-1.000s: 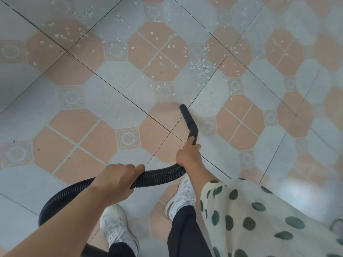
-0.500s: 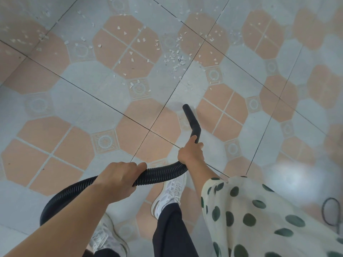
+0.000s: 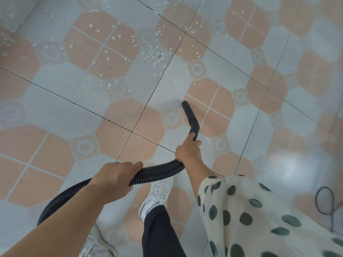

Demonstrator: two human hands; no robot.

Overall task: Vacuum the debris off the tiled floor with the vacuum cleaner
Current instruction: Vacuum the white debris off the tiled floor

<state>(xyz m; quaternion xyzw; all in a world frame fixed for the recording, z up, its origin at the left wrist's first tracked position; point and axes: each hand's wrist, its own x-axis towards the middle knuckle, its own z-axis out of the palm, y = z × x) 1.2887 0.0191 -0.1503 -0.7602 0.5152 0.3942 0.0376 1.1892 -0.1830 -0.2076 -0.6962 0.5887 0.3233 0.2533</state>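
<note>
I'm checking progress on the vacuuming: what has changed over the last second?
The nozzle moved right across the tiles, so the scraps now lie ahead-left of its tip, not yet reached. A cord has come into view at right. Unchanged: left hand grips the hose, right hand grips the nozzle.

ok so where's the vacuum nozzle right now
In the head view the vacuum nozzle is just right of centre, gripped below its bend by the right hand, with its tip short of the debris scattered above and left of it.
</note>
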